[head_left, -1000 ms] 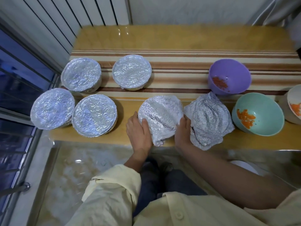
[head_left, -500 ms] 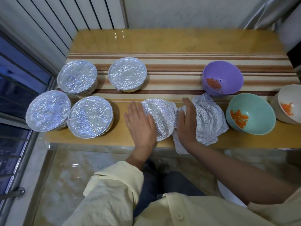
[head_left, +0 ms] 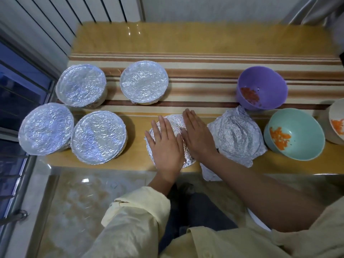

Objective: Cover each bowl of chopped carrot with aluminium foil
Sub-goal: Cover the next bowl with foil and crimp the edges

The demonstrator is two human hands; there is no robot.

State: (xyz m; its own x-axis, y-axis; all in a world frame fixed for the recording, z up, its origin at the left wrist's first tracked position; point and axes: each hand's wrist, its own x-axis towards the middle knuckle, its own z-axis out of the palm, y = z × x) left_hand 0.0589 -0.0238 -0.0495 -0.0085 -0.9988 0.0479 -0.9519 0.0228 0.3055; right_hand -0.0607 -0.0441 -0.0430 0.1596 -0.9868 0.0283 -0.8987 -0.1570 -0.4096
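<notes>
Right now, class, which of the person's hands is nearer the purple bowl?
Right. The right hand lies flat on the foil-wrapped bowl, below-left of the purple bowl; the left hand presses the same foil beside it, farther left.

Both hands lie palm down, side by side, near the front edge of the table [head_left: 134,165]. The left hand [head_left: 165,144] has straight fingers, a little spread, pointing to the far edge, and it presses flat on the foil [head_left: 173,121]. The right hand [head_left: 197,136] is also flat on the foil, fingers together, just beside the left one. The left wrist comes out of a pale yellow sleeve [head_left: 139,211]. The right forearm [head_left: 260,189] is bare and reaches in from the right.
</notes>
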